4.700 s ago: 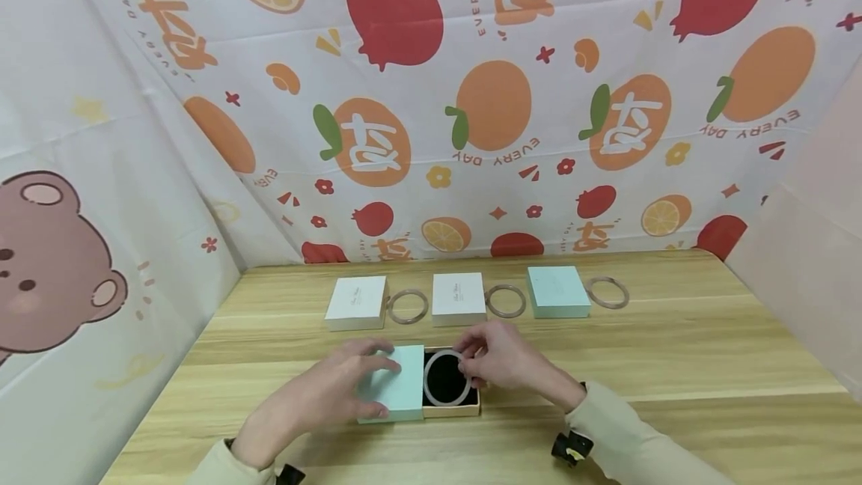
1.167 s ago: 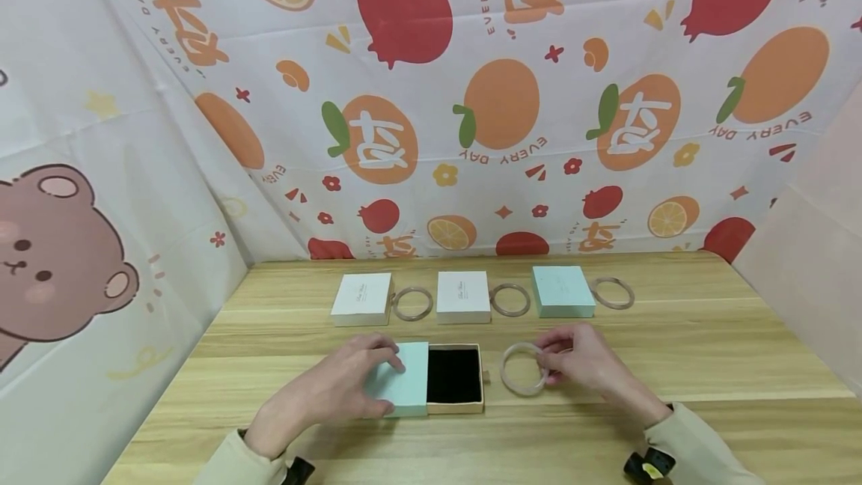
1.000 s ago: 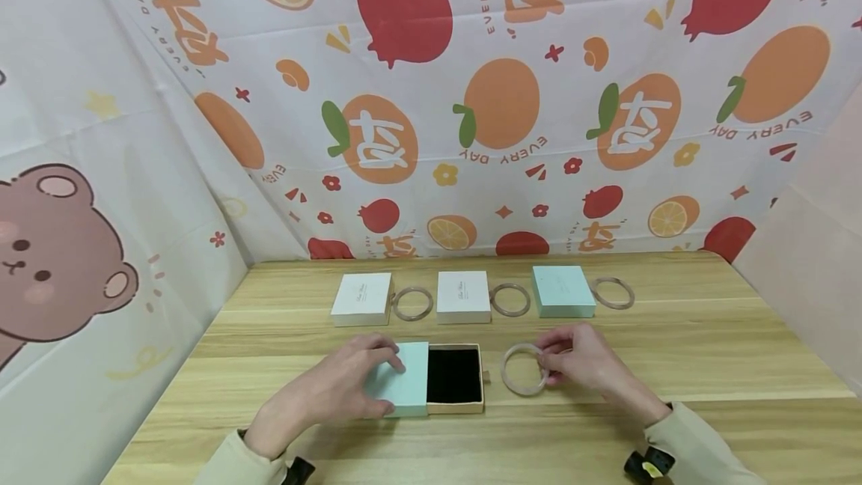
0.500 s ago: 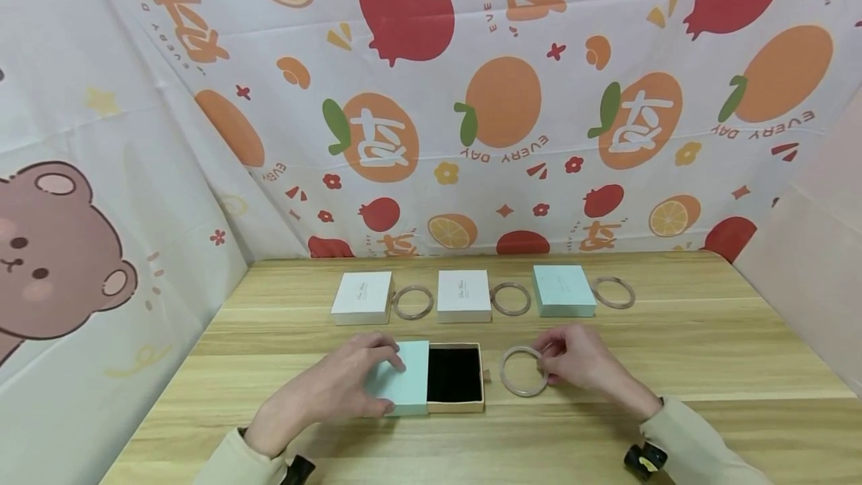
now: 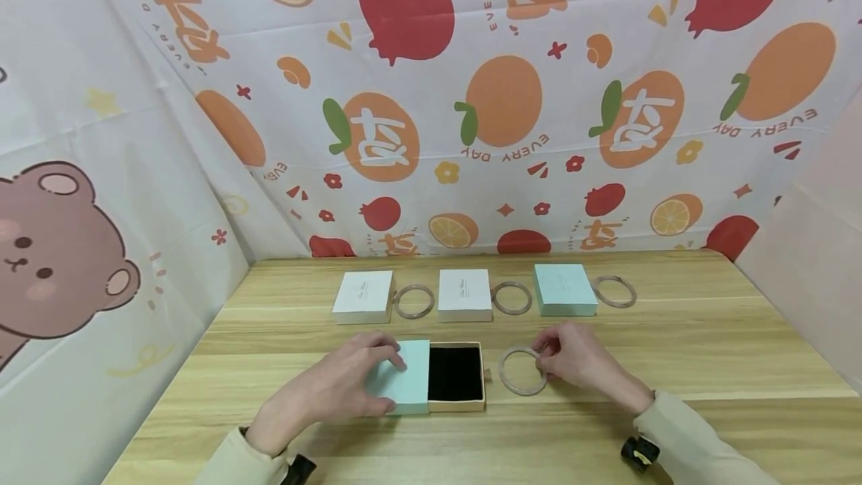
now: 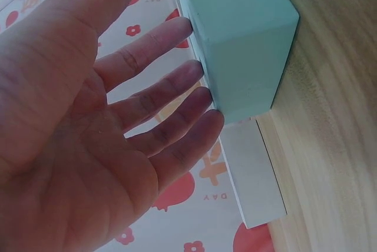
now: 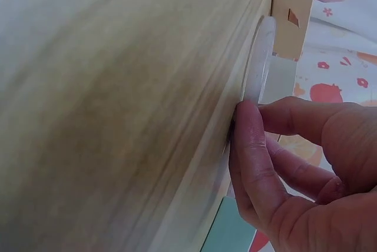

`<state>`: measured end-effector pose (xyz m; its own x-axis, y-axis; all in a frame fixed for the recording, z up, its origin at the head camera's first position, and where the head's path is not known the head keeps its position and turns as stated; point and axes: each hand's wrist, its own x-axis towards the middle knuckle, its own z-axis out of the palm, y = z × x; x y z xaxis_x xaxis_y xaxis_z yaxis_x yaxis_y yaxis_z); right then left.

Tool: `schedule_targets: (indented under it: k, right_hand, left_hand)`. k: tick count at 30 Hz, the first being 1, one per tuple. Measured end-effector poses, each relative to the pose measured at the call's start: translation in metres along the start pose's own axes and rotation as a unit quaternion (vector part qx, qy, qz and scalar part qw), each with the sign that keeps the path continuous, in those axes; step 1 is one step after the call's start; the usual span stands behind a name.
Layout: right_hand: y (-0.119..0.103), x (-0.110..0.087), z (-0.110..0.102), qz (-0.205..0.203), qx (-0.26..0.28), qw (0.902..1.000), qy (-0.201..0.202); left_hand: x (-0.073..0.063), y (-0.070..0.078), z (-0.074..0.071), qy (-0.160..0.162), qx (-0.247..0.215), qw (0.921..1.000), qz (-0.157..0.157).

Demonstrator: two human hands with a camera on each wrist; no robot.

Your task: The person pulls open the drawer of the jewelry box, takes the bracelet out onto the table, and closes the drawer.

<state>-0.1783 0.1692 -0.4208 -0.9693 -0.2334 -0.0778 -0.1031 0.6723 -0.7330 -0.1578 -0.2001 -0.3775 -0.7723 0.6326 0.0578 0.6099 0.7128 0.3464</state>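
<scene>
My left hand rests over the mint-green sleeve of a drawer box, fingertips touching it. In the left wrist view the fingers are spread and fairly straight against the mint sleeve. From the sleeve's right end a tan-edged drawer stands pulled out, its black lining bare. Right of it, my right hand pinches the right side of a pale translucent bangle. In the right wrist view the bangle lies flat or nearly flat at the wooden tabletop, between thumb and fingers.
Along the back stand two white boxes and a mint box. Beside each lies a greyish bangle on the wooden table. A fruit-print cloth hangs behind the table.
Since the earliest frame, the right hand has carried the bangle rightward out of the drawer. Over the last second it lowers slightly to the tabletop. The left hand stays on the box.
</scene>
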Motion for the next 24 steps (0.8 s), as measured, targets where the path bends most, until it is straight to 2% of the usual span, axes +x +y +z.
schedule_targets:
  k: [6,13,17,22,24]
  right_hand:
    - [0.000,-0.001,-0.001,-0.012,-0.011,0.9998,0.006]
    - [-0.004,-0.002,-0.002,-0.005,-0.037,0.9983,0.045]
    - [-0.011,-0.005,-0.001,-0.008,0.015,0.9988,0.046]
    - [-0.020,-0.008,0.006,-0.028,0.114,0.9931,0.006]
    - [-0.023,-0.009,0.010,-0.026,0.137,0.9902,-0.008]
  left_hand:
    - [0.000,0.000,0.000,-0.007,-0.005,0.9999,-0.008]
    - [0.000,0.000,0.000,-0.005,0.000,1.0000,-0.003]
    - [0.000,0.000,0.000,-0.006,0.000,1.0000,-0.004]
    - [-0.001,0.000,0.000,-0.007,-0.003,1.0000,-0.005]
    - [-0.001,0.000,0.000,-0.006,-0.004,1.0000,-0.004]
